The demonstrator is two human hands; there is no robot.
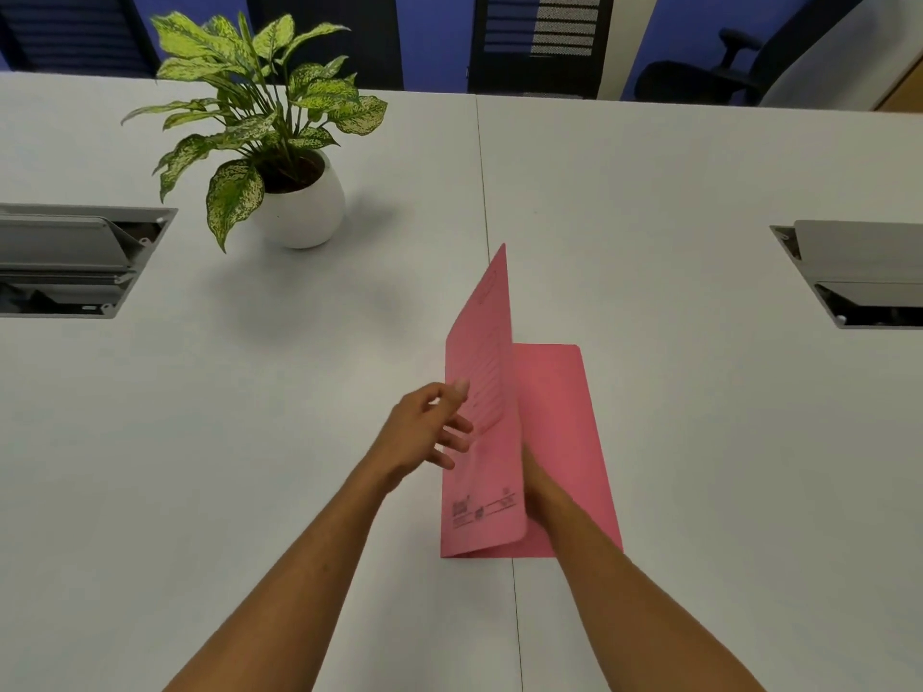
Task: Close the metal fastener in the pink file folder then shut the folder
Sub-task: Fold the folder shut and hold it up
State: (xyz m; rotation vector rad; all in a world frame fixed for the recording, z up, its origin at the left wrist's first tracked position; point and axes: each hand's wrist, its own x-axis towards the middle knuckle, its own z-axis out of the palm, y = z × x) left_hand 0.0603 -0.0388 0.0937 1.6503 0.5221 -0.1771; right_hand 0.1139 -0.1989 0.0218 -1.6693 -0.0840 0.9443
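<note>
A pink paper file folder [549, 417] lies a little right of the centre of the frame on a white desk [699, 217]. Its back cover is flat on the desk, and its front cover stands almost upright, tilted, with printed text on the outer face. The metal fastener is hidden behind the raised cover.

The left hand [424, 432] is at the left side of the raised cover. Its thumb touches the cover near the left edge, and the other fingers [457, 437] are spread and loose, not clenched. The right hand [537, 484] is mostly hidden behind the raised cover, so I cannot tell the state of its fingers.

In the upper left of the frame, a green leafy plant in a round white pot [299, 202] stands on the desk, well apart from the folder.
</note>
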